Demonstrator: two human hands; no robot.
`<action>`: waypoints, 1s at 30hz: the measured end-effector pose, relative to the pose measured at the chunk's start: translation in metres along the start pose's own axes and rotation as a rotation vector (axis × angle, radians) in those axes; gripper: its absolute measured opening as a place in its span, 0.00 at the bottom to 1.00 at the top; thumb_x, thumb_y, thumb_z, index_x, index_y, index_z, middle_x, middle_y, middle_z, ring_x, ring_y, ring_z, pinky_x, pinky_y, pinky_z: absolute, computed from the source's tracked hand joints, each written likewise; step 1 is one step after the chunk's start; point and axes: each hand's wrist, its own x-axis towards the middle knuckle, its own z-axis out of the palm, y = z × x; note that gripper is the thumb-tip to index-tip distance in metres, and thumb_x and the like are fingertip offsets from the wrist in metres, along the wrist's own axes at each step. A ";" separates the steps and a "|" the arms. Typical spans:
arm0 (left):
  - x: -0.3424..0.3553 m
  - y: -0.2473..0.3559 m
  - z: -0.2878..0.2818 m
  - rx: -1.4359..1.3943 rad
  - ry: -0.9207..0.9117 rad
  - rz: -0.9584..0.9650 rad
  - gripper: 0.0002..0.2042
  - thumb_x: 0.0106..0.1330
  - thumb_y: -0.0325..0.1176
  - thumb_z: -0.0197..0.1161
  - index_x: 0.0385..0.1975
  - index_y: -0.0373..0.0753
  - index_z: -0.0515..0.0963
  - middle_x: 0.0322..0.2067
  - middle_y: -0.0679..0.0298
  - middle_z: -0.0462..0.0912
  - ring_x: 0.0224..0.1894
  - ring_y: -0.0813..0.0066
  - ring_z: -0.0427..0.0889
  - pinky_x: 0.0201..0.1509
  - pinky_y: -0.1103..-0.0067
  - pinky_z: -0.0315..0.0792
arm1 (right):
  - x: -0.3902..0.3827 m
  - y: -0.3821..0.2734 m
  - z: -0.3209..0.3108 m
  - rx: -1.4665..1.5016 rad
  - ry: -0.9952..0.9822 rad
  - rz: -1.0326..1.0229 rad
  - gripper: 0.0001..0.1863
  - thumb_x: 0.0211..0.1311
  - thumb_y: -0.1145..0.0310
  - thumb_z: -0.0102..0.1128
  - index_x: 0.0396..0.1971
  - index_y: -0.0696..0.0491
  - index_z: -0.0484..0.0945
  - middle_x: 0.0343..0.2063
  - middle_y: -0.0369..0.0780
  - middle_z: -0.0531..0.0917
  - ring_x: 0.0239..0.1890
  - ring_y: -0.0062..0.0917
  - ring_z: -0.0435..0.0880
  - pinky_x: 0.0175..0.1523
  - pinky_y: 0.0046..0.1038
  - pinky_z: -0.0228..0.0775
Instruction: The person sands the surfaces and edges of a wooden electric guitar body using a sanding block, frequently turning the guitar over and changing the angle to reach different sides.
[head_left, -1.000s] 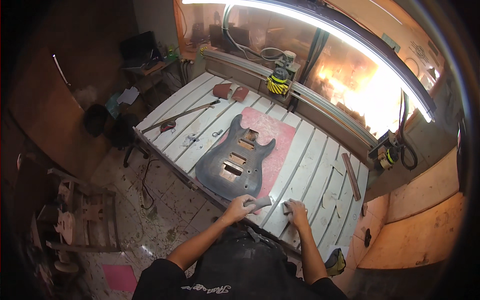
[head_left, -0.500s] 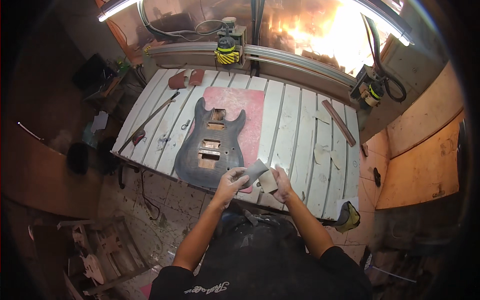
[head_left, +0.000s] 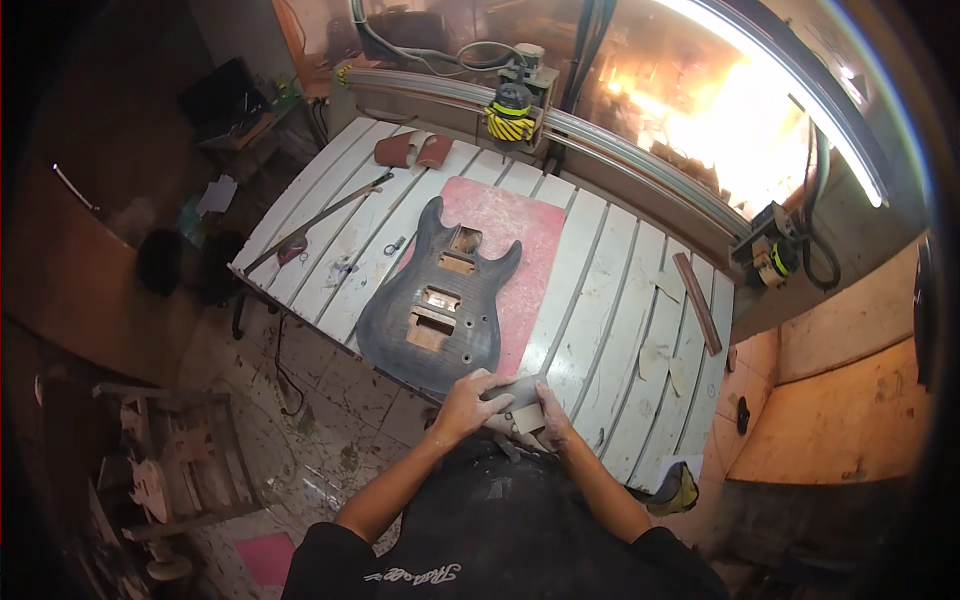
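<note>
My left hand [head_left: 466, 405] is closed on a grey piece of sandpaper [head_left: 514, 394], thumb and fingers gripping its left end. My right hand [head_left: 553, 420] is closed on a flat beige piece [head_left: 528, 418], perhaps sandpaper seen from its back, just below the grey one. Both hands meet close to my body at the near edge of the table. Just beyond them a dark grey guitar body [head_left: 395, 325] lies flat, its cavities showing bare wood. It rests partly on a pink mat [head_left: 535, 235].
The white slatted table [head_left: 590, 280] carries curled red-brown abrasive pieces [head_left: 433, 151], a long thin tool [head_left: 335, 217], a brown wooden strip [head_left: 697, 302] and beige scraps [head_left: 655, 362]. A metal rail with a yellow-and-black striped machine head [head_left: 511, 122] runs along the far side.
Both hands have drawn nearer to my body, and the beige piece now sits lower, below the grey sandpaper. My view has turned, so the table appears tilted. The guitar body stays on the mat.
</note>
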 end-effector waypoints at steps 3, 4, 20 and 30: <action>0.005 -0.005 0.002 -0.060 0.014 -0.013 0.17 0.62 0.33 0.74 0.51 0.41 0.87 0.34 0.61 0.82 0.38 0.71 0.84 0.44 0.76 0.77 | 0.011 -0.008 -0.007 -0.078 0.053 0.067 0.28 0.81 0.48 0.42 0.63 0.57 0.69 0.49 0.47 0.83 0.43 0.34 0.89 0.43 0.33 0.87; 0.006 -0.006 0.002 -0.202 0.014 -0.076 0.18 0.59 0.33 0.76 0.50 0.39 0.87 0.34 0.62 0.83 0.36 0.72 0.83 0.43 0.76 0.76 | 0.013 -0.012 -0.004 -0.088 0.051 0.079 0.28 0.81 0.48 0.42 0.63 0.57 0.69 0.49 0.47 0.83 0.43 0.34 0.89 0.43 0.33 0.87; 0.022 -0.048 -0.063 -0.007 0.091 -0.006 0.33 0.28 0.44 0.90 0.38 0.40 0.85 0.34 0.61 0.83 0.39 0.63 0.84 0.50 0.69 0.76 | 0.029 -0.053 0.047 -0.102 -0.499 0.315 0.32 0.73 0.47 0.62 0.66 0.54 0.71 0.56 0.42 0.80 0.53 0.27 0.81 0.55 0.29 0.76; 0.002 -0.129 -0.103 0.501 0.807 -0.447 0.48 0.46 0.47 0.85 0.66 0.32 0.66 0.59 0.46 0.72 0.64 0.42 0.69 0.68 0.53 0.65 | 0.088 -0.104 0.003 -0.259 0.181 -0.036 0.26 0.82 0.47 0.43 0.60 0.53 0.74 0.45 0.38 0.84 0.40 0.21 0.82 0.46 0.26 0.77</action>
